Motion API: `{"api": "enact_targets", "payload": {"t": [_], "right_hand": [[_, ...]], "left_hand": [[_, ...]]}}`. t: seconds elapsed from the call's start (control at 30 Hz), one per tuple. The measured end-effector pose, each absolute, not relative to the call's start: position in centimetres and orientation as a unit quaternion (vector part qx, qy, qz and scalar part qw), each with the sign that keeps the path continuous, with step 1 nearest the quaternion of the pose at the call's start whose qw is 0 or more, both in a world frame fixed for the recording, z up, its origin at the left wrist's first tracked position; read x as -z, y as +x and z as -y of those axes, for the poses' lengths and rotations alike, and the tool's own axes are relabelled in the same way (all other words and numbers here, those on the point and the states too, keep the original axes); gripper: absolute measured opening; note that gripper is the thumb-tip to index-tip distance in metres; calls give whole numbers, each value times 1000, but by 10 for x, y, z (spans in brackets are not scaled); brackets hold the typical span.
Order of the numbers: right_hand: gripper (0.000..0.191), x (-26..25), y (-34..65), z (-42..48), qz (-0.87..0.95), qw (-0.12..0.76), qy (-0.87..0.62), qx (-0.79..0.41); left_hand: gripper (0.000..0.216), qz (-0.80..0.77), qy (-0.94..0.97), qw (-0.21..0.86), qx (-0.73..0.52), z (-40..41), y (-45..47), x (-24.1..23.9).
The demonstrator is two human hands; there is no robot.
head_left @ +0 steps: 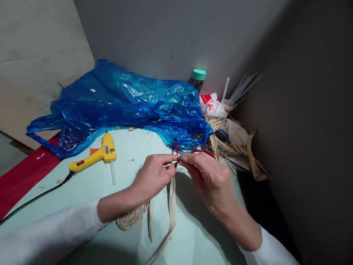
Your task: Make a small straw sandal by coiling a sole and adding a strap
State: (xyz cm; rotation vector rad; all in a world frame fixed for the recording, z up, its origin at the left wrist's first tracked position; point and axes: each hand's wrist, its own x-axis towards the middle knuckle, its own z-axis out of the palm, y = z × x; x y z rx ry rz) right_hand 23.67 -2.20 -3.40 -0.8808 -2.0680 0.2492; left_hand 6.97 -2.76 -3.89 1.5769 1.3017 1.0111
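Observation:
My left hand (pixel 154 176) and my right hand (pixel 211 179) meet fingertip to fingertip above the table, both closed in a pinch. A long, pale dried-leaf strip (pixel 172 203) hangs down from between them; its pinched end is mostly covered by the fingers. Partly behind my left wrist lies a coiled, braided piece (pixel 131 217) of the same fibre, with a shorter loose strip (pixel 150 221) beside it. A thin red tip (pixel 176 148) shows just past my fingertips, and a red loop (pixel 205 152) like a scissors handle lies behind my right hand.
A yellow glue gun (pixel 94 156) with a black cord (pixel 29 197) lies left on the pale green table cover (pixel 196 251). Behind spreads a crumpled blue plastic bag (pixel 129 99). At back right are a green-lidded jar (pixel 198 77), glue sticks (pixel 244 89) and a woven basket (pixel 216 123).

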Motion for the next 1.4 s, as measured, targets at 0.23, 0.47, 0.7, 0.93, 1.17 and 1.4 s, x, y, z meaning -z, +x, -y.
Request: {"api": "enact_targets", "payload": {"t": [0.23,0.47,0.7,0.93,1.17,1.4], "right_hand": [[12,29,226,-14,786,404,-414,-220],[23,36,222,-20,753,384,-451,-287],[15,37,218,9,809,336,-436,-205],[21,42,212,21,814,344,-428,-188],[19,48,212,23,789,359,-439,-237],[18,51,209,25,783,363,-437,-252]], "left_hand": [[19,-509,569,494,-416,23,64,42],[20,-499,411,595,-477,20,57,41],[17,-524,361,566,-524,27,58,34],[15,-529,404,539,-516,27,59,39],[15,-522,442,535,-496,25,55,43],[13,-526,448,532,-489,26,55,44]]}}
